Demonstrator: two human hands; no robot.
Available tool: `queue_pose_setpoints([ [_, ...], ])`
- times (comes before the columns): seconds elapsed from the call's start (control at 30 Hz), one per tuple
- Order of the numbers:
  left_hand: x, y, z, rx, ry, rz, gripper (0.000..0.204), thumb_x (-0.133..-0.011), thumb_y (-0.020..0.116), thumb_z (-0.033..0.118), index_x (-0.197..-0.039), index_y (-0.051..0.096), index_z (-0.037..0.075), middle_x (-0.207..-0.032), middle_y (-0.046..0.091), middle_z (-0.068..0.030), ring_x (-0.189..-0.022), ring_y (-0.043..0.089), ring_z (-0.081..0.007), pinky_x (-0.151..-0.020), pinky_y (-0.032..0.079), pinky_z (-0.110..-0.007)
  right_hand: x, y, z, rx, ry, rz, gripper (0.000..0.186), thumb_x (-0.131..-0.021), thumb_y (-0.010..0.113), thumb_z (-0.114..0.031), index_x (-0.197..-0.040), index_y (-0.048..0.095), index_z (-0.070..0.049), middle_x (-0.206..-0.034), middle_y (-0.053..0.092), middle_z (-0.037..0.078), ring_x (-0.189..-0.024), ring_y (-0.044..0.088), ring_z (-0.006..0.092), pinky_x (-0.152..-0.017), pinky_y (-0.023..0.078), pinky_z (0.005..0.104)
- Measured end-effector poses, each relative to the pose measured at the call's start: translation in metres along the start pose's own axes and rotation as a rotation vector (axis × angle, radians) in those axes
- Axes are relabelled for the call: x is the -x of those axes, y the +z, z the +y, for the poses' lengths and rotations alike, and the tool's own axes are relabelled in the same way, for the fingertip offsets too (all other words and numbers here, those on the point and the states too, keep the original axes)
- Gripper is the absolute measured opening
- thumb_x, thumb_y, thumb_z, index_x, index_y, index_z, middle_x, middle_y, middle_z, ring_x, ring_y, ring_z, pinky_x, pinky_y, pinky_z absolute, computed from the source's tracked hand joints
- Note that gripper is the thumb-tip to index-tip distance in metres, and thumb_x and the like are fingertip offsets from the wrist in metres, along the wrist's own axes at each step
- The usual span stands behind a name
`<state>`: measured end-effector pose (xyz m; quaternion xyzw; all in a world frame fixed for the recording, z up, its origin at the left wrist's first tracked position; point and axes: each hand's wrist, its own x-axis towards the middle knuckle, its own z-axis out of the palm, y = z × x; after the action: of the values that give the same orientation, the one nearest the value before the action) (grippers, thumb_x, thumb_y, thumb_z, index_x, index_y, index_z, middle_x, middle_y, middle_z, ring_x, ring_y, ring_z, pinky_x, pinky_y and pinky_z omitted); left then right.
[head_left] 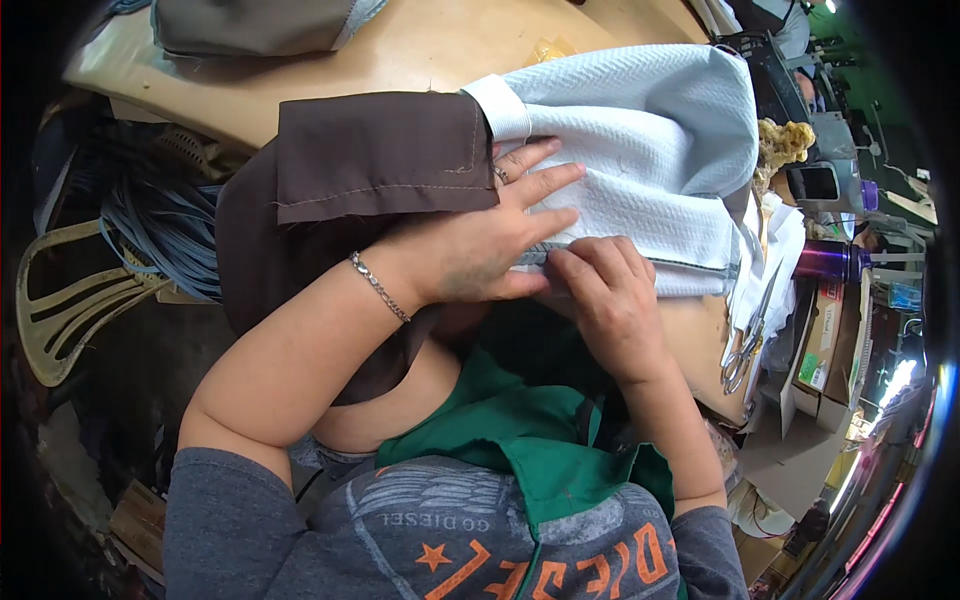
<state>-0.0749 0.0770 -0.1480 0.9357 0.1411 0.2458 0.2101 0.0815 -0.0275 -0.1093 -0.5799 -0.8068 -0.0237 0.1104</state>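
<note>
A sewn piece of white textured fabric (640, 130) lies bunched over the table, joined to dark brown cloth (375, 150) on its left. A white strap (500, 107) shows near where they meet. My left hand (500, 225) rests on the white fabric with its fingers stretched out and spread. The thumb lies along the near, dark-bound seam (690, 266). Close on its right, my right hand (608, 300) is closed, pinching the seamed edge between thumb and fingers. The brown cloth hangs down over the table's near edge toward my lap.
Scissors (745, 345) lie on white scraps at the table's right edge, by a purple bottle (830, 261) and a cardboard box (830, 330). A grey-brown fabric item (250, 25) sits far left. Grey-blue strips (165, 235) hang beside a beige plastic chair (75, 300).
</note>
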Motion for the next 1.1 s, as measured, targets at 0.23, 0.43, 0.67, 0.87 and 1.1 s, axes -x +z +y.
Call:
queue_pose_setpoints([
  [0.23, 0.002, 0.003, 0.003, -0.067, -0.015, -0.024, 0.057, -0.064, 0.068, 0.032, -0.114, 0.052, 0.009, -0.137, 0.03, -0.0075, -0.13, 0.021, -0.0287, -0.103, 0.019, -0.05, 0.0, 0.008, -0.005, 0.015, -0.075, 0.02, 0.028, -0.071, 0.056, -0.015, -0.096, 0.059, -0.004, -0.088, 0.052, 0.002, -0.081, 0.051, 0.0167, -0.071, 0.038, 0.0304],
  [0.43, 0.003, 0.002, 0.002, -0.069, -0.034, -0.043, 0.059, -0.066, 0.067, 0.031, -0.118, 0.049, 0.01, -0.138, 0.028, -0.0074, -0.13, 0.02, -0.0281, -0.104, 0.017, -0.049, 0.002, 0.007, -0.015, 0.203, -0.112, 0.032, 0.027, -0.072, 0.052, -0.013, -0.095, 0.058, 0.001, -0.087, 0.052, 0.005, -0.083, 0.052, 0.0171, -0.077, 0.039, 0.0297],
  [0.67, 0.003, 0.002, 0.003, -0.057, -0.037, -0.045, 0.062, -0.066, 0.067, 0.04, -0.119, 0.049, 0.01, -0.139, 0.028, -0.0068, -0.13, 0.021, -0.027, -0.104, 0.017, -0.048, 0.007, 0.003, -0.017, 0.277, -0.03, -0.003, 0.029, -0.072, 0.052, -0.012, -0.096, 0.058, 0.004, -0.086, 0.052, 0.007, -0.086, 0.053, 0.0178, -0.078, 0.04, 0.0293],
  [0.87, 0.003, 0.002, 0.003, -0.049, -0.041, -0.055, 0.064, -0.067, 0.065, 0.044, -0.118, 0.05, 0.01, -0.139, 0.028, -0.0067, -0.13, 0.02, -0.0272, -0.104, 0.016, -0.048, 0.008, -0.003, -0.017, 0.326, 0.03, -0.076, 0.029, -0.074, 0.051, -0.013, -0.098, 0.057, 0.003, -0.089, 0.053, 0.008, -0.088, 0.053, 0.0192, -0.079, 0.041, 0.0302],
  [1.1, 0.004, 0.004, 0.002, -0.029, -0.036, -0.036, 0.064, -0.067, 0.063, 0.047, -0.117, 0.052, 0.009, -0.138, 0.029, -0.0069, -0.13, 0.02, -0.0273, -0.104, 0.015, -0.048, 0.012, -0.004, -0.011, 0.297, 0.083, -0.061, 0.027, -0.081, 0.052, -0.019, -0.095, 0.058, 0.004, -0.09, 0.056, 0.011, -0.086, 0.055, 0.0217, -0.079, 0.042, 0.0317],
])
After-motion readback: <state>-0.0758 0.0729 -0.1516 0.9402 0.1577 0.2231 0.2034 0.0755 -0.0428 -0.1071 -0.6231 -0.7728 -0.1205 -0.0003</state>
